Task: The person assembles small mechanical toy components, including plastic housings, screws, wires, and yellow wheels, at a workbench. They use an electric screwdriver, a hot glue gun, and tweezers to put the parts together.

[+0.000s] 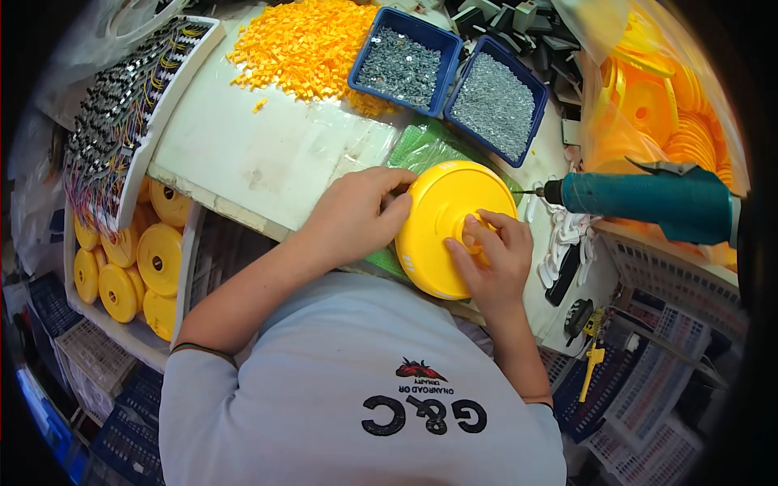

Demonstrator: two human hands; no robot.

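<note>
A shallow round yellow plastic housing (433, 198) is tilted up in front of my body, over a green mat (429, 144) on the bench. My left hand (356, 215) holds it by its left rim, thumb bent at the edge and the other fingertips partly hidden. At the middle of its face, the thumb and fingers of my right hand (501, 263) are closed around a small yellow knob (470, 230). A teal electric screwdriver (640, 201) lies just to the right, its bit pointing at the housing.
Behind are a heap of small yellow pieces (304, 49) and two blue bins of small metal parts (405, 65) and clear pieces (496, 105). Wired components (130, 97) fill a white tray at left, above yellow discs (160, 259). A bag of yellow discs (656, 105) stands right.
</note>
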